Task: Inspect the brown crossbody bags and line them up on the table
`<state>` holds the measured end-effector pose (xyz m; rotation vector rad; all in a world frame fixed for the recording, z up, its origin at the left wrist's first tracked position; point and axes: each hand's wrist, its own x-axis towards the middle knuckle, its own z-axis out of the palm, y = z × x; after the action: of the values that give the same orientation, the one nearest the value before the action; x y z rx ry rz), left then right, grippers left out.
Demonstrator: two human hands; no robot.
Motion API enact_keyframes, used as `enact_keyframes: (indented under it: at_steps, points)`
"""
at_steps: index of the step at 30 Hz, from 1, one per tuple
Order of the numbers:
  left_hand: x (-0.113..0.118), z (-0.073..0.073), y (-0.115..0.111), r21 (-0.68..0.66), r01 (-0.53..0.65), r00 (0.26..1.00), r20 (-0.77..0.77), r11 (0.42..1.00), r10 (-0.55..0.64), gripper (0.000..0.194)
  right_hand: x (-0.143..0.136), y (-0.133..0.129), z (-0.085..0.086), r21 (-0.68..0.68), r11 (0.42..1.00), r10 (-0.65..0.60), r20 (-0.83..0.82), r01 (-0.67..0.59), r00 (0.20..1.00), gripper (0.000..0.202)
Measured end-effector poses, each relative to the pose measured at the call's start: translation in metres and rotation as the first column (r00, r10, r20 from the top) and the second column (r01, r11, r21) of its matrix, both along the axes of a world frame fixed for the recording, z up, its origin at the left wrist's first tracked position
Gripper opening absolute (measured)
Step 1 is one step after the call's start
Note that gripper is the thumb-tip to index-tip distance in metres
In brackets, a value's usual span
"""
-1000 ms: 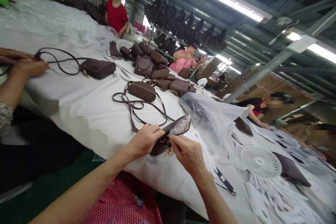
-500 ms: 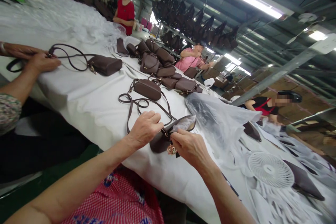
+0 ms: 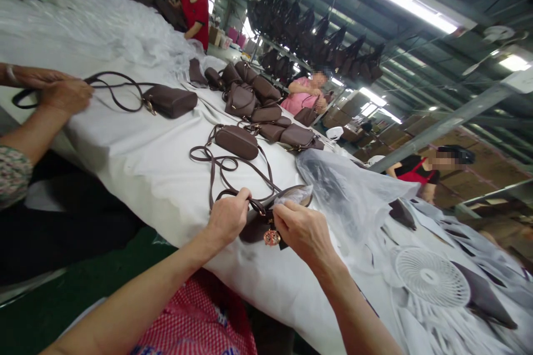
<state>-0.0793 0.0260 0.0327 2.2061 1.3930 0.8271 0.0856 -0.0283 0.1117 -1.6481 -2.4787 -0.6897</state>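
Observation:
An open brown bag (image 3: pixel 254 228) lies at the near edge of the white-covered table, with clear plastic (image 3: pixel 295 195) showing in its mouth and a round gold charm (image 3: pixel 272 237) hanging at its side. My left hand (image 3: pixel 228 215) is closed on the bag's dark strap (image 3: pixel 228 192), left of the bag. With fingers pinched, my right hand (image 3: pixel 300 227) grips the bag's upper edge beside the charm. Just beyond my hands rests a closed brown bag (image 3: pixel 236 142), its long strap looped on the cloth.
Several brown bags (image 3: pixel 266 113) are piled farther back. Another person's hands (image 3: pixel 66 94) hold a strap at the left. Clear plastic sheeting (image 3: pixel 345 183) and a white fan (image 3: pixel 432 277) are on the right. Other people stand around the table.
My left hand has shifted slightly left and down, and a strap loop now shows above it. My right hand keeps its grip on the bag. The charm now faces the camera.

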Motion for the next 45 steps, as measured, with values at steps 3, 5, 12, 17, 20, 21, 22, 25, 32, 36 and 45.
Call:
enact_keyframes:
  at_steps: [3,5,12,17,20,21,22,25,32,36,45]
  points:
    - [0.001,-0.004,0.001,-0.07,0.04,0.971,0.238,0.997,-0.023,0.017,-0.001,0.001,-0.001,-0.022,1.0,0.002,0.021,-0.001,1.0,0.029]
    - [0.002,-0.008,0.001,-0.114,0.094,0.907,0.419,0.989,-0.038,0.016,-0.002,0.001,-0.002,-0.043,0.999,-0.001,0.042,0.003,0.999,0.027]
    - [0.008,-0.013,0.002,-0.281,0.33,0.619,0.785,0.901,0.018,0.012,-0.006,0.008,-0.006,-0.168,0.985,-0.021,0.133,0.044,0.991,0.021]
    - [0.021,-0.02,-0.003,-0.188,0.412,0.428,0.904,0.891,-0.008,0.032,-0.007,0.014,-0.005,-0.251,0.963,-0.049,0.185,0.095,0.982,0.017]
    - [0.034,-0.03,-0.008,-0.155,0.345,0.39,0.921,0.926,0.009,0.038,-0.007,0.016,-0.004,-0.251,0.961,-0.066,0.194,0.114,0.979,0.02]
    - [0.037,-0.033,-0.009,-0.148,0.321,0.387,0.922,0.936,0.014,0.039,-0.006,0.016,-0.004,-0.241,0.964,-0.066,0.196,0.113,0.978,0.021]
    - [0.041,-0.035,-0.009,-0.143,0.301,0.386,0.922,0.943,0.017,0.04,-0.006,0.016,-0.004,-0.229,0.967,-0.065,0.198,0.111,0.978,0.02]
    - [0.048,-0.038,-0.006,-0.132,0.25,0.39,0.921,0.959,0.025,0.042,-0.006,0.017,-0.004,-0.201,0.974,-0.063,0.213,0.107,0.975,0.017]
    - [0.056,-0.034,0.003,-0.124,0.198,0.391,0.92,0.972,0.037,0.046,-0.009,0.026,-0.001,-0.288,0.939,-0.126,0.223,0.189,0.967,0.014]
    - [0.056,-0.031,0.008,-0.128,0.172,0.445,0.895,0.977,0.039,0.049,-0.007,0.035,0.002,-0.324,0.918,-0.17,0.201,0.229,0.965,0.016]
    - [0.061,-0.027,0.022,-0.174,0.105,0.526,0.846,0.979,0.094,0.045,-0.006,0.052,-0.002,-0.32,0.909,-0.228,0.155,0.267,0.961,0.012]
